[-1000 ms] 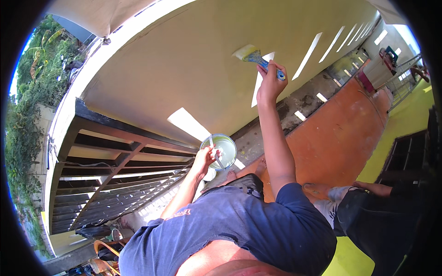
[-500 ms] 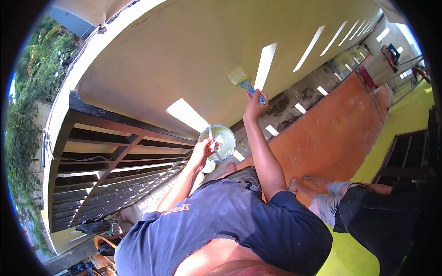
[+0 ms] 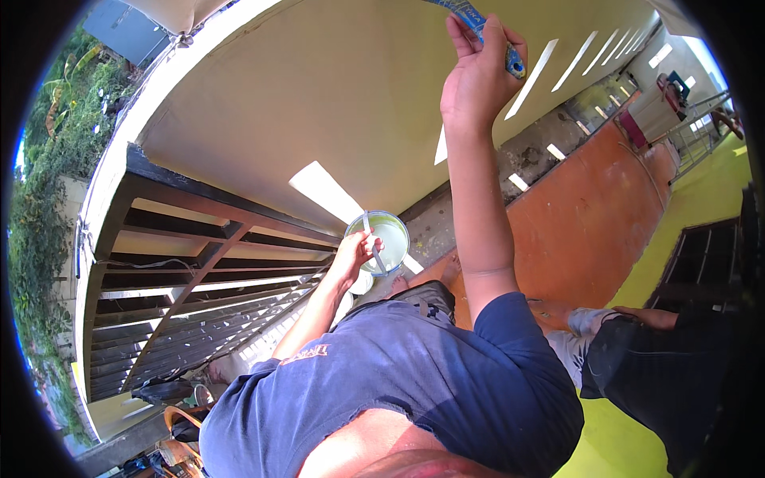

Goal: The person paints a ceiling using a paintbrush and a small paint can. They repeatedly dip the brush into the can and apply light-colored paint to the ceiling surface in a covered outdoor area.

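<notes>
High up against the pale yellow wall [image 3: 303, 95], my right hand [image 3: 480, 80] is closed round the blue handle of a paintbrush [image 3: 468, 16]. The bristles lie beyond the upper edge of the picture. Lower down, in front of my body, my left hand [image 3: 351, 256] grips the handle of a paint bucket [image 3: 394, 237]. Pale paint shows inside the bucket, which hangs close to the foot of the wall.
A dark slatted metal gate [image 3: 183, 207] stands at the left beside the wall. Orange floor [image 3: 574, 215] stretches away to the right. Another person [image 3: 637, 366] is near at the right. A ladder [image 3: 701, 131] and a pale container [image 3: 655, 115] stand farther off.
My right hand has risen along the wall with the paintbrush, taking its bristles out of view. The left hand and the bucket have hardly moved.
</notes>
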Demonstrator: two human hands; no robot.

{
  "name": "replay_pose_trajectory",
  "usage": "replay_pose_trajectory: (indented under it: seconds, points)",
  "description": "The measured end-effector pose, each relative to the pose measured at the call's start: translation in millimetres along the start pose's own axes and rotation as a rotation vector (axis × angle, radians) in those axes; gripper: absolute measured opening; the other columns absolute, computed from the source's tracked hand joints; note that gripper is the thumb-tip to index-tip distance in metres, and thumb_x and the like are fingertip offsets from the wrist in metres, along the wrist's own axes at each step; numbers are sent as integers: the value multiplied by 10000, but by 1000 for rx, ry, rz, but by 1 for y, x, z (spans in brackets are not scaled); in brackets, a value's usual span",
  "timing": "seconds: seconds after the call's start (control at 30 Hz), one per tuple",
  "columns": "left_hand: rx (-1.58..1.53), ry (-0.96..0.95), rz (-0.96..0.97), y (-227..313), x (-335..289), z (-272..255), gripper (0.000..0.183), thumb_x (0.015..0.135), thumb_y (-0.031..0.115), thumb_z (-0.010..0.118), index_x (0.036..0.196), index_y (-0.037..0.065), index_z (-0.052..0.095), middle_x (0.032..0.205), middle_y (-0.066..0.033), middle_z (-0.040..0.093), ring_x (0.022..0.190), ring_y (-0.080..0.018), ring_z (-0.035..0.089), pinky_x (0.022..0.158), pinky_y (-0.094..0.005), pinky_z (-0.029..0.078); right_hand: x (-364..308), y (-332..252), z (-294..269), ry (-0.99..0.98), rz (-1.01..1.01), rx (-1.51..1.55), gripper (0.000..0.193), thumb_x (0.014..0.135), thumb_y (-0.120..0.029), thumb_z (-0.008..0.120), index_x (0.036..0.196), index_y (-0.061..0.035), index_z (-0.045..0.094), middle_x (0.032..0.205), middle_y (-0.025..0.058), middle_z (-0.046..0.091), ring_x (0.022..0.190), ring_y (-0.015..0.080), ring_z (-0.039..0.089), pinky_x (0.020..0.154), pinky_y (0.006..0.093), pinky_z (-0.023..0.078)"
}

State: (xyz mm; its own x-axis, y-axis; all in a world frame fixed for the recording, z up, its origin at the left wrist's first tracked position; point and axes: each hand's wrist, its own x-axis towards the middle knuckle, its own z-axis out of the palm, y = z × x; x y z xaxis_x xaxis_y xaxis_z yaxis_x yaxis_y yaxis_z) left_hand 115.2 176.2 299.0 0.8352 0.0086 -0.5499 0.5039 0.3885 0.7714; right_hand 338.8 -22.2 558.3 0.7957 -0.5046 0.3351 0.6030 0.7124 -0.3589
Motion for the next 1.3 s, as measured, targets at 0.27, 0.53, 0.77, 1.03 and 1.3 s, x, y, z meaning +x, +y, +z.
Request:
replay_pose_trajectory:
  seconds: [0.27,0.53,0.77,1.03,1.3]
  points:
    - [-12,24,1,-6,3,-6,420,954,335,571,1211,6,527,969,-83,671,927,-207,654,944,-361,462,-84,78,-151,247,267,-265,136,960,-67,566,970,56,509,977,161,597,863,243,669,873,399,598]
    - [23,33,6,-8,-5,-9,409,951,326,577,1203,6,542,957,-79,669,932,-211,652,935,-362,465,-163,154,-313,532,467,-740,91,910,-34,565,948,41,530,945,156,595,823,246,679,771,347,613]
    - [6,62,-21,-5,-6,-4,407,959,312,561,1225,6,520,959,-78,650,957,-213,642,946,-370,465,-85,108,-183,375,359,-439,89,913,-25,570,935,46,520,946,146,594,802,228,661,778,368,614]
    - [-20,-5,-5,-2,0,2,395,958,319,561,1203,13,519,995,-101,649,937,-211,635,944,-362,460,31,-10,-1,71,-13,48,126,927,-44,569,956,29,470,925,148,577,797,261,664,812,362,613]
    - [-9,-25,12,-9,7,3,376,961,320,548,1195,25,548,937,-38,673,878,-139,665,865,-319,500,-5,56,-104,225,177,-144,113,933,-29,569,950,33,476,958,180,581,826,291,671,846,401,605]
